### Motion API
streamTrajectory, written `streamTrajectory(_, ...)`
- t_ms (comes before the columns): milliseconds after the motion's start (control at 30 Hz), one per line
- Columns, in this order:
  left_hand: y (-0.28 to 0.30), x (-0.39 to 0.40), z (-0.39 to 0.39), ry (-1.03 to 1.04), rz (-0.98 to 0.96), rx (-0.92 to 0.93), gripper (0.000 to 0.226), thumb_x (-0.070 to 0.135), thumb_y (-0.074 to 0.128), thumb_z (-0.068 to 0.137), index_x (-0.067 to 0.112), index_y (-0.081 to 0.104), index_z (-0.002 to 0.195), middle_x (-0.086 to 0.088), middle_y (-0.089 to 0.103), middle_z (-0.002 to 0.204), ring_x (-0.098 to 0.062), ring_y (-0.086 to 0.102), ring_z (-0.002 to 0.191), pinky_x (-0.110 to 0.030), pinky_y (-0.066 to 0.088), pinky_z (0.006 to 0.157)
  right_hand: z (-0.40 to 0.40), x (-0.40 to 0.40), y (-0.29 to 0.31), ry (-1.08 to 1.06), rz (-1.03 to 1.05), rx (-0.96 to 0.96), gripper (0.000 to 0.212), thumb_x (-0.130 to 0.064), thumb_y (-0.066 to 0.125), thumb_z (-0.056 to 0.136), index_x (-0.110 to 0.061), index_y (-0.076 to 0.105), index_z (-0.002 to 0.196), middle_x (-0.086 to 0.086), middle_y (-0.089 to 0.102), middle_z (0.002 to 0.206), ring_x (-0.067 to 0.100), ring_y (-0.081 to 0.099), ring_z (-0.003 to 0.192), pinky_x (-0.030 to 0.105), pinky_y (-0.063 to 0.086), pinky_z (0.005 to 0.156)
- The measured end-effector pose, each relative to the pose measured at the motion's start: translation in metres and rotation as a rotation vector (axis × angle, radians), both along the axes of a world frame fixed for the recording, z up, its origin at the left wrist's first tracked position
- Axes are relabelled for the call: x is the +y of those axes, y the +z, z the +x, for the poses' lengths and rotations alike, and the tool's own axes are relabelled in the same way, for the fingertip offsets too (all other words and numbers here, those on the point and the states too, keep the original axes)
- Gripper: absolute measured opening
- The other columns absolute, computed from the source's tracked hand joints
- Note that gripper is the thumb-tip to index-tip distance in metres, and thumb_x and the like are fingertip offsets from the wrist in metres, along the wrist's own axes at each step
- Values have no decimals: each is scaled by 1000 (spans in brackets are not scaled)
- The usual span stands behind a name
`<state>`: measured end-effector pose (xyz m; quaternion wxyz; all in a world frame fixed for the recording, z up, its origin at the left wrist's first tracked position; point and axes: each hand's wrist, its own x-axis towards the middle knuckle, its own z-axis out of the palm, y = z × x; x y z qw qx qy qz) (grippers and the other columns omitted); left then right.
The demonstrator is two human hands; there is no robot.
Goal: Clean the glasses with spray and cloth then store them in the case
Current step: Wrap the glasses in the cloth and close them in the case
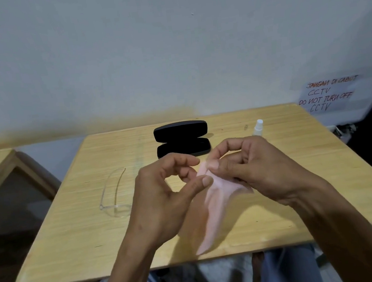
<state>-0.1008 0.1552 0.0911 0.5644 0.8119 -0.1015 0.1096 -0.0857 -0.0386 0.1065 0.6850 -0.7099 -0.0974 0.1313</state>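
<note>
1. A person seated at a light wooden table holds a pale pink cleaning cloth above the tabletop with both bare hands.
2. The right hand pinches the upper edge of the cloth between thumb and curled fingers, while the rest of the fabric hangs down toward the near edge of the table.
3. The left hand meets the cloth from the other side: its thumb presses on the fabric just below the right hand's grip, and its fingers are bent loosely, so that it is hard to tell whether they grasp the cloth too.
4. The clear-framed glasses lie on the table to the left of the hands, apart from them, temples unfolded and pointing away from the person.
5. A black glasses case sits open at the far middle of the table, beyond the hands.
6. A small white spray bottle shows behind the right hand, near the far right of the table, partly hidden by the knuckles.
7. A handwritten notice hangs on the wall at far right.
</note>
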Motion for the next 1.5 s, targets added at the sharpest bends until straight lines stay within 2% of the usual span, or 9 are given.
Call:
streamTrajectory(133,0,4,1,16,-61,16,11,19,84,73,23,78,81,2,74,73,-3,64,70,-14,51,68,2,-8,-1,25,-84,7,49,-12,90,59,-12,70,104,14,77,83,23,72,75,36,56,74)
streamTrajectory(267,-3,13,3,77,-119,50,7,16,77,81,18,77,74,2,76,74,-5,64,70,-22,52,71,3,-20,-7,26,-231,-56,30,-18,87,66,-12,78,94,21,74,84,17,68,73,33,55,72)
streamTrajectory(367,-6,17,6,131,-125,69,10,18,74,85,17,76,75,-3,75,76,-7,63,72,-20,51,68,2,-27,-10,2,-276,-109,20,-28,83,71,-13,79,85,4,72,71,9,63,65,19,50,61)
streamTrajectory(567,-5,19,7,170,-89,33,10,17,72,88,17,72,77,-2,74,77,-9,64,74,-17,49,70,3,-32,-15,-38,-389,-222,15,-34,72,86,-19,73,85,-5,67,71,4,57,65,21,48,59)
streamTrajectory(800,-9,24,6,244,-118,23,13,18,68,90,19,71,78,2,73,77,-9,64,75,-32,49,68,0,-33,-15,-95,-277,-252,5,-14,76,86,-16,78,90,3,75,83,4,63,69,23,51,58)
streamTrajectory(933,-10,28,6,255,-157,38,14,17,68,90,19,71,77,2,73,76,-17,67,80,-40,53,80,-1,-31,-19,-267,-190,-289,13,-28,78,78,-16,79,81,-5,67,62,4,54,55,21,46,53)
streamTrajectory(1100,-11,27,9,260,-186,56,15,16,68,90,20,72,77,4,73,74,-19,66,81,-53,54,89,1,-32,-21,-329,-129,-284,7,-20,76,82,-14,78,82,-6,66,58,7,48,49,16,44,50)
streamTrajectory(1333,-7,28,12,216,-183,65,14,19,66,92,20,73,80,3,75,83,-15,67,86,-38,53,88,3,-39,-17,-368,-56,-306,14,-26,76,76,-13,80,81,16,69,70,10,56,59,20,45,48)
streamTrajectory(1500,-12,18,48,243,14,103,19,26,64,92,25,71,75,7,72,82,-9,61,78,-28,44,68,34,-42,-29,-456,-179,-315,9,-16,76,87,-19,76,78,-12,71,64,-2,56,56,11,43,53)
